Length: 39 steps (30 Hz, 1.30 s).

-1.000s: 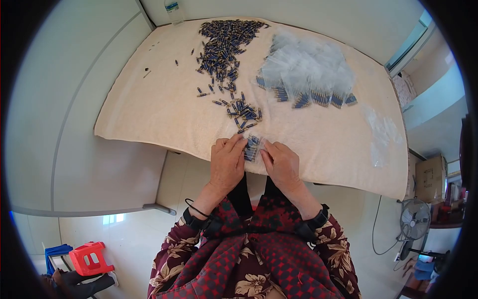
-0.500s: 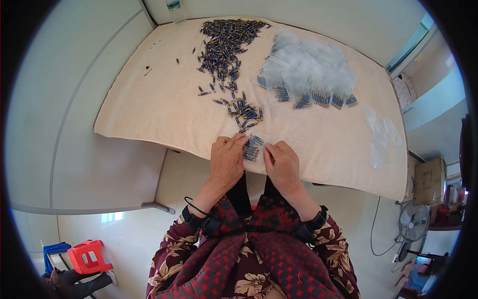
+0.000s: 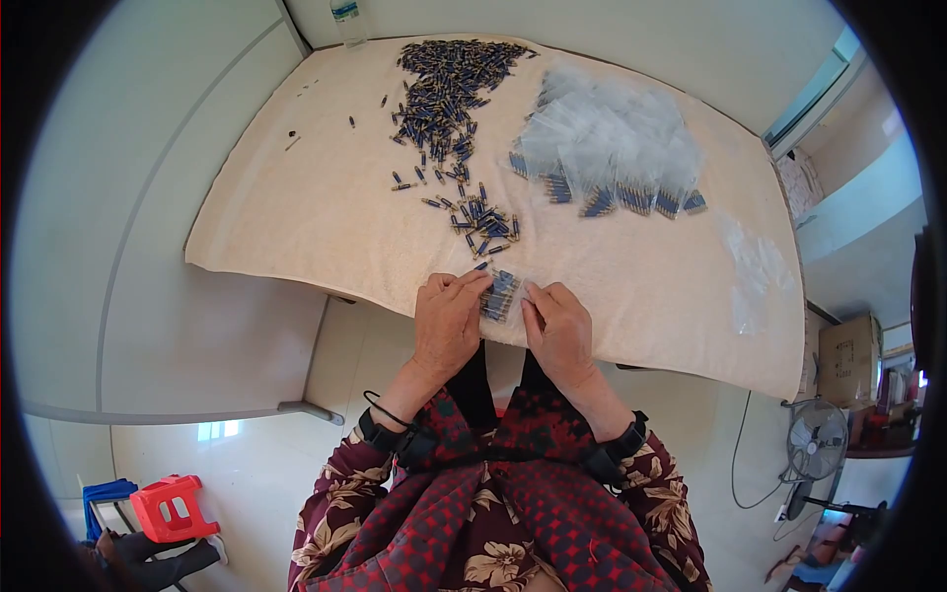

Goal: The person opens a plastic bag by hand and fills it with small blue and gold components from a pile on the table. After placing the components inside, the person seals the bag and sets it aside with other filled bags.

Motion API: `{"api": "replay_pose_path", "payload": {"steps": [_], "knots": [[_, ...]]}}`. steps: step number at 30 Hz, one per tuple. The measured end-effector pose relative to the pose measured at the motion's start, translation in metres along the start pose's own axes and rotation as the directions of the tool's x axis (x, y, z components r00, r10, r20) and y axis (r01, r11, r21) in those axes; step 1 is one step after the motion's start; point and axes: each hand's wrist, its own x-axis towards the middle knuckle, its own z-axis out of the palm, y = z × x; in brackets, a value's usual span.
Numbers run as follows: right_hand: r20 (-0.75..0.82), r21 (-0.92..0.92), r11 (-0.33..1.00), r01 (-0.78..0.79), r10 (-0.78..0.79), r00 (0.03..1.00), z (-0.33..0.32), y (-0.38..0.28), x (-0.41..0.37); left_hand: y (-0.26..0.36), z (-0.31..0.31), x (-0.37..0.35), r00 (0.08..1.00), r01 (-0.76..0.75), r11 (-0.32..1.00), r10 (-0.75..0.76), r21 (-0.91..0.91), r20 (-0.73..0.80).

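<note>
At the near edge of the cloth, a small clear plastic bag (image 3: 500,297) holds a row of small blue cylinders with gold-coloured ends. My left hand (image 3: 452,314) has its fingers closed at the bag's left upper side, with the fingertips over some of the pieces. On the other side, my right hand (image 3: 560,324) pinches the bag's right edge between thumb and forefinger. Just beyond my left fingertips lies a loose blue-and-gold piece (image 3: 482,265). Farther out is a small cluster of similar pieces (image 3: 485,223).
A large heap of loose pieces (image 3: 449,84) lies at the back of the cream cloth (image 3: 296,207). Filled clear bags (image 3: 617,138) are piled to its right. Flat clear bags (image 3: 758,276) lie at the right. A bottle (image 3: 348,22) stands at the back left.
Both hands stay at the bag with nearly the same grip. The bag and hands have shifted very slightly left in view.
</note>
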Motion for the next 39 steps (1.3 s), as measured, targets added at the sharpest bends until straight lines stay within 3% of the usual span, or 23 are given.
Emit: {"api": "replay_pose_path", "payload": {"steps": [15,24,31,39], "knots": [[0.094,-0.152,0.986,-0.067,0.082,0.992,0.003,-0.003,0.002,0.005,-0.004,0.003,1.000,-0.007,1.000,0.007,0.000,-0.014],[0.099,-0.164,0.985,-0.061,0.078,0.992,0.003,-0.004,0.003,0.003,-0.006,0.001,0.999,-0.039,0.999,0.039,-0.010,0.016],[0.027,0.024,0.999,-0.041,0.040,0.999,-0.004,-0.001,-0.004,-0.003,-0.007,-0.003,0.999,-0.043,0.998,0.044,-0.044,0.023],[0.038,-0.069,0.998,0.011,-0.009,0.999,-0.005,-0.008,-0.006,0.002,-0.010,-0.006,0.997,-0.034,0.999,0.036,-0.021,0.065]]}}
